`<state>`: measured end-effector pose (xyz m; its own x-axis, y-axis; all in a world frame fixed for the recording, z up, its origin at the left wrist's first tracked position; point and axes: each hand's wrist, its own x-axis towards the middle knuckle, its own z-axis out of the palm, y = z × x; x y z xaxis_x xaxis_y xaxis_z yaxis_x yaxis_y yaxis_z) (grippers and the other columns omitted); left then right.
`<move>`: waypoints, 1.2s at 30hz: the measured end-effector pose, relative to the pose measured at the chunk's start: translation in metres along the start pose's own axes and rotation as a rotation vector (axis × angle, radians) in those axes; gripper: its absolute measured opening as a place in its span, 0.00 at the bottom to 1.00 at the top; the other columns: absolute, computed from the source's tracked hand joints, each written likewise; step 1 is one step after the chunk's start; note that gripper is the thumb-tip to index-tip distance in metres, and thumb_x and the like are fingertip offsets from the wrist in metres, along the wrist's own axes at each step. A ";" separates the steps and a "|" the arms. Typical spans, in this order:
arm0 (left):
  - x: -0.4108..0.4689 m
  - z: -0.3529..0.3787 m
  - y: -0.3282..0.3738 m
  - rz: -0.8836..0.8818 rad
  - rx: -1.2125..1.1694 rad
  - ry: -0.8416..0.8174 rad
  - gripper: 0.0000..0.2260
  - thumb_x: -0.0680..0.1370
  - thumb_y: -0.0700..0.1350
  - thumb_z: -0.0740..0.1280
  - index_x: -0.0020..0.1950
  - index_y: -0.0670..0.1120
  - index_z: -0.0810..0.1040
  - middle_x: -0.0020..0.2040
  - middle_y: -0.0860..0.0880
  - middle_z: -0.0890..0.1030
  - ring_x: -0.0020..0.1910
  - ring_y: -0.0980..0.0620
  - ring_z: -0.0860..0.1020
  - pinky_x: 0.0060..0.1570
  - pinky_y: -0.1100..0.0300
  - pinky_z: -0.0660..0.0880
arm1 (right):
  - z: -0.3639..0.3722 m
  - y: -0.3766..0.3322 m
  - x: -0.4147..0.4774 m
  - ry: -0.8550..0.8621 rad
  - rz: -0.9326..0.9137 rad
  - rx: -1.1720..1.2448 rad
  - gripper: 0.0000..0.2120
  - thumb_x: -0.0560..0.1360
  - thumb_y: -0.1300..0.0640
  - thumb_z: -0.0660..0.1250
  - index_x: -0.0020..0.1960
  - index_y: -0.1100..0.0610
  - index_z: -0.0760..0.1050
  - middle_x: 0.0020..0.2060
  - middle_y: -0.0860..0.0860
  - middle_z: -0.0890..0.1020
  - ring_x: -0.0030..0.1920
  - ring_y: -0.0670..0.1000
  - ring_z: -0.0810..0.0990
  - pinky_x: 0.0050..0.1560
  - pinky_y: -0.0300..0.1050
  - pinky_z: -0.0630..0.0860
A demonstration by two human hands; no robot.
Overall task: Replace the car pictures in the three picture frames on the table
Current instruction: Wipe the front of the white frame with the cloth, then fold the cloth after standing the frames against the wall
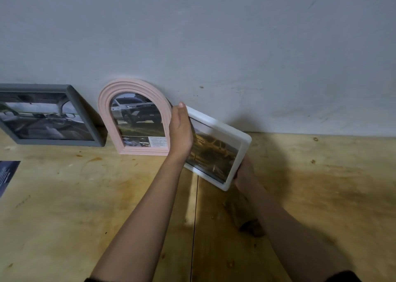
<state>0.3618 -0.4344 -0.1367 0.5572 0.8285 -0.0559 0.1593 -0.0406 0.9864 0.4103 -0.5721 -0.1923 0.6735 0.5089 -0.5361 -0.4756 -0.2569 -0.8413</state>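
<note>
Wooden table — grey frame, pink arched frame, dark leaflet on it.

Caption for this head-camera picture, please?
Both hands hold a white frame beside pink and grey frames.

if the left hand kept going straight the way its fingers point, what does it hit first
Probably the grey wall. The left hand grips the near-left edge of the white frame, fingers pointing up and away between it and the pink arched frame. Nothing else seems to lie in that line, though depth is unclear.
</note>
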 end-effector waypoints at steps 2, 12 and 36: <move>-0.006 0.002 0.000 0.017 0.001 -0.008 0.12 0.83 0.50 0.48 0.41 0.60 0.62 0.39 0.62 0.63 0.34 0.81 0.66 0.37 0.84 0.63 | -0.003 -0.002 -0.002 0.008 0.061 0.028 0.16 0.80 0.65 0.51 0.38 0.52 0.68 0.37 0.49 0.74 0.38 0.46 0.73 0.41 0.42 0.71; -0.029 -0.016 -0.044 -0.069 -0.012 -0.092 0.14 0.83 0.50 0.49 0.50 0.44 0.70 0.42 0.52 0.73 0.43 0.63 0.73 0.44 0.73 0.70 | -0.049 0.059 -0.051 0.323 -0.323 -0.636 0.13 0.79 0.56 0.60 0.62 0.57 0.71 0.56 0.53 0.76 0.56 0.52 0.75 0.54 0.43 0.71; -0.153 -0.362 -0.198 -0.023 0.815 -0.118 0.18 0.82 0.42 0.54 0.71 0.42 0.68 0.75 0.47 0.62 0.76 0.49 0.56 0.73 0.57 0.54 | 0.075 0.196 -0.162 0.798 -0.178 -0.832 0.23 0.81 0.59 0.56 0.74 0.63 0.58 0.75 0.57 0.59 0.75 0.56 0.57 0.73 0.53 0.59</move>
<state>-0.0501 -0.3509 -0.2675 0.6213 0.7718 -0.1351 0.6879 -0.4547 0.5658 0.1656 -0.6433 -0.2646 0.9988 0.0066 -0.0483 -0.0203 -0.8443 -0.5354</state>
